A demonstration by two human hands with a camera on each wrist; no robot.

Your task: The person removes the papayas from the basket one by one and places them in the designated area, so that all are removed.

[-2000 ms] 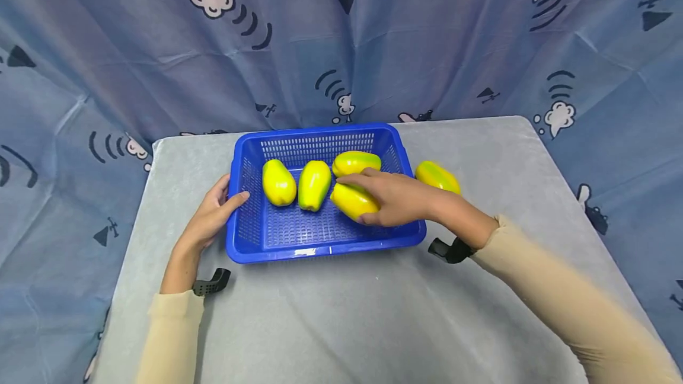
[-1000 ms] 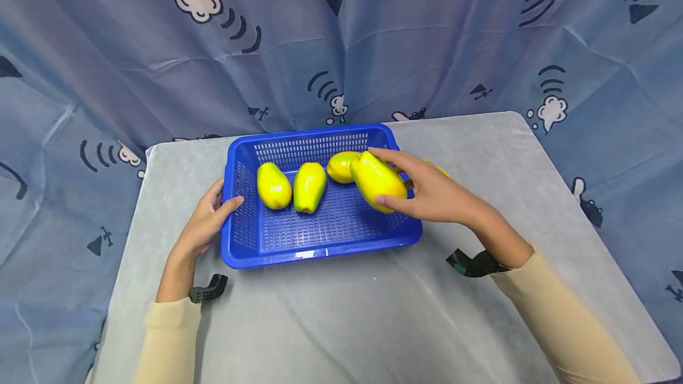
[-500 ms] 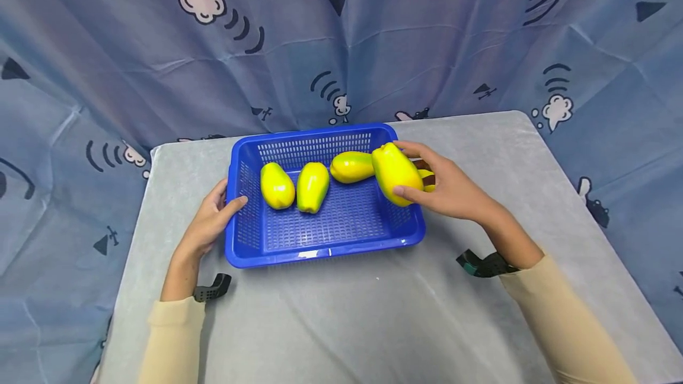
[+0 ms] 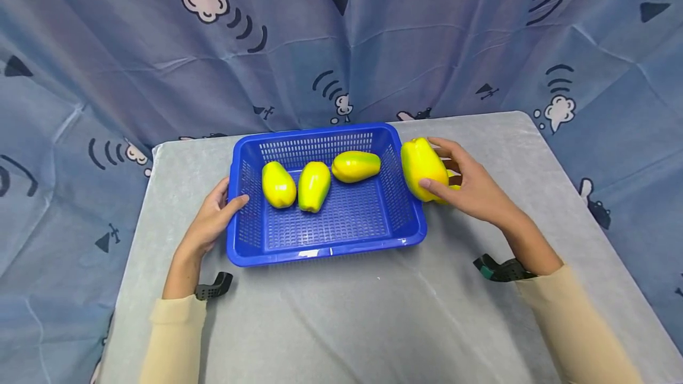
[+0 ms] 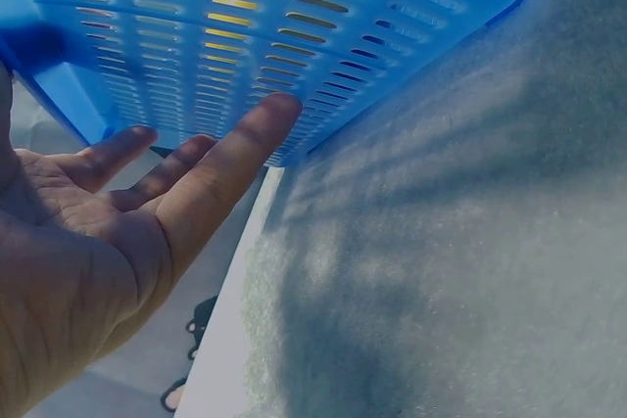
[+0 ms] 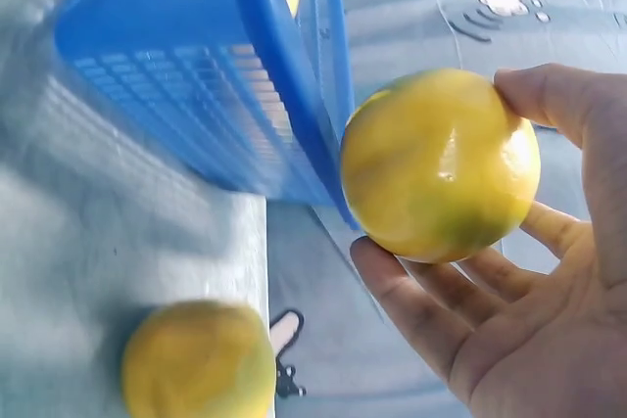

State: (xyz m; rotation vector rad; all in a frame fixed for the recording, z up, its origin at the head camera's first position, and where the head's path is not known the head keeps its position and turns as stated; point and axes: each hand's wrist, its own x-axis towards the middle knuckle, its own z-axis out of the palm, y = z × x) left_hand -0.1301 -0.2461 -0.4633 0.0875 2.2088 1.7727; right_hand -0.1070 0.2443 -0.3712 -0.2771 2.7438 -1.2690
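My right hand (image 4: 475, 185) holds a yellow-green papaya (image 4: 423, 168) just outside the right rim of a blue plastic basket (image 4: 325, 252). In the right wrist view, thumb and fingers grip the papaya (image 6: 441, 168) from opposite sides, above the table. Another papaya (image 6: 201, 364) lies on the table below; in the head view it is mostly hidden behind the hand. At the basket's left end, my left hand (image 4: 210, 215) has its thumb over the rim and its fingers (image 5: 220, 168) against the slotted outer wall. Inside the basket lie three papayas, one of them (image 4: 356, 166) near the back right.
The basket stands toward the back of a table with a grey cloth (image 4: 341, 325). A blue patterned curtain (image 4: 427, 46) hangs right behind the table and along its sides. Each wrist wears a black strap mount (image 4: 213, 286).
My right hand has lifted a papaya from the basket's right part and carried it rightward over the rim. The left hand has stayed at the left rim.
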